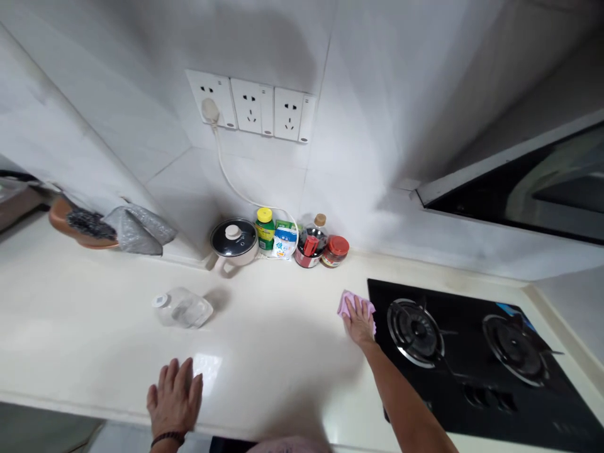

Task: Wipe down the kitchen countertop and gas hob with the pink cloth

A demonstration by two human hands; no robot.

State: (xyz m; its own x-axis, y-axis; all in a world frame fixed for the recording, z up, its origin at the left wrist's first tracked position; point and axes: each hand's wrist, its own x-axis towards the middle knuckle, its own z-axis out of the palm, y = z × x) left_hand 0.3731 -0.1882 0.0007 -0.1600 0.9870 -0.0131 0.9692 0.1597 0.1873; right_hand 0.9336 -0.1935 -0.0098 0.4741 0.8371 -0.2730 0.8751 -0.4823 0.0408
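My right hand (pixel 360 324) presses a pink cloth (pixel 348 298) down on the pale countertop (pixel 278 352), just left of the black gas stove (pixel 453 390). The cloth is bunched under the palm and fingers, and its edges stick out around them. Near the counter's front edge, my left hand (pixel 174 396) has its fingers spread and holds nothing; whether it touches the surface I cannot tell. Beyond that hand a clear plastic bottle (pixel 186 308) with a white cap lies on its side.
Along the wall stand a small lidded pot (pixel 234 242), a green bottle with yellow cap (pixel 265 229), a blue-white packet (pixel 285 244), a dark sauce bottle (pixel 317 236) and a red-lidded jar (pixel 335 251). A white cord (pixel 226 176) hangs from the sockets. Grey plastic (pixel 136 229) sits left.
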